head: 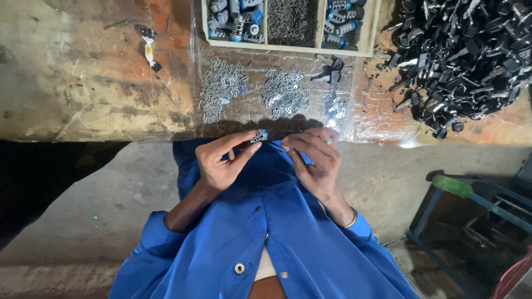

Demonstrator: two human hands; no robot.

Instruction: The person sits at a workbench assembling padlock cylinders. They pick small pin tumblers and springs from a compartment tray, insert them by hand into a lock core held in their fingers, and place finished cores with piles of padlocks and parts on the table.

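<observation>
The left hand (221,160) pinches a small metal cylinder (258,136) with a blue end between thumb and forefinger, holding it up just at the near edge of the workbench (83,72). The right hand (315,158) is close beside it, fingers curled together with the tips drawn toward the thumb; it may be holding a tiny part, but the view is too dim and small to tell, so whether it grips anything is unclear. A ring shows on one of its fingers, and a bangle sits at the wrist. Both forearms come out of a blue work coat (288,243) with rolled sleeves. Just beyond the hands, on a clear plastic sheet (366,119) over the bench, lie three loose heaps of small silvery metal pieces (285,91), and a few dark keys (331,71) near them. Farther back stands a shallow wooden tray (372,27) with compartments holding more blue-ended cylinders and fine metal bits. To the right lies a large pile of black-headed keys (465,55). Below the bench, at the right, a blue metal frame (443,232) stands on the concrete floor.
</observation>
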